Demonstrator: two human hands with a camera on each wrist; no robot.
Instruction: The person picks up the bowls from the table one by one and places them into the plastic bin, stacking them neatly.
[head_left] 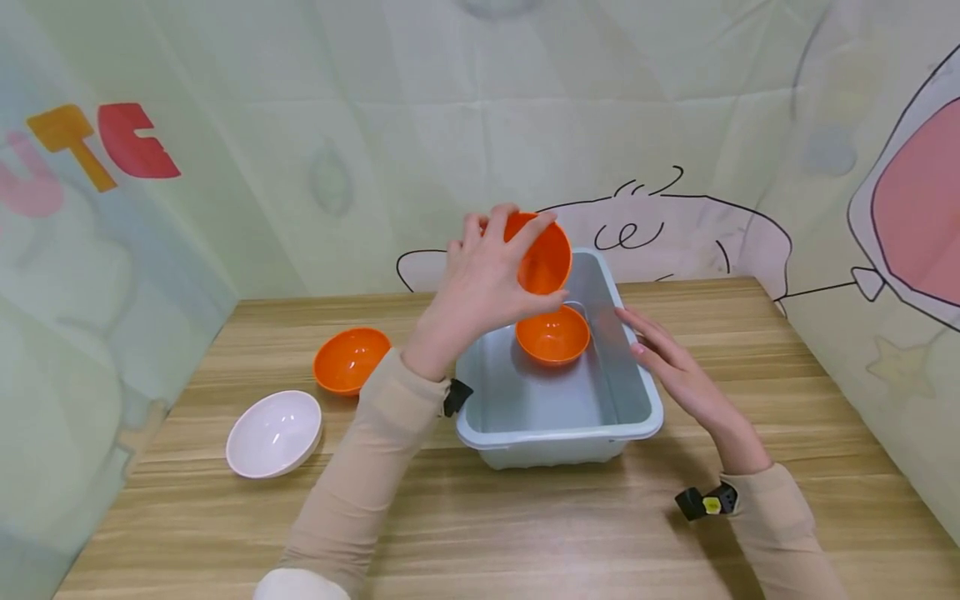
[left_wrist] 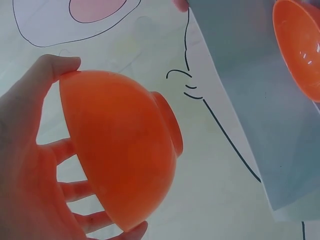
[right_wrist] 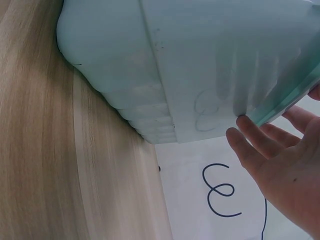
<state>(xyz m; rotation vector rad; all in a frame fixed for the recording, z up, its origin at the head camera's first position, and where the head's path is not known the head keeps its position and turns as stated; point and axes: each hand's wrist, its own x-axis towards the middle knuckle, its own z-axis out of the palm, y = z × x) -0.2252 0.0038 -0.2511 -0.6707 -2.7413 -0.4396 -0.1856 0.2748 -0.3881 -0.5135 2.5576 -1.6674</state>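
My left hand [head_left: 487, 271] holds an orange bowl [head_left: 546, 257] by its rim, tilted on its side above the back of a pale blue plastic basin [head_left: 558, 440]. In the left wrist view, thumb and fingers span the rim of this bowl [left_wrist: 120, 145], and its foot points away from the palm. A second orange bowl [head_left: 553, 335] sits upright inside the basin. My right hand [head_left: 678, 371] rests at the basin's right rim; in the right wrist view its fairly straight fingers [right_wrist: 262, 142] touch the rim from outside.
Left of the basin, another orange bowl [head_left: 351, 360] stands upright on the wooden table [head_left: 517, 533], partly behind my left sleeve. A white bowl [head_left: 274, 435] stands nearer the table's left edge. A printed cloth backdrop [head_left: 375, 167] rises behind the table.
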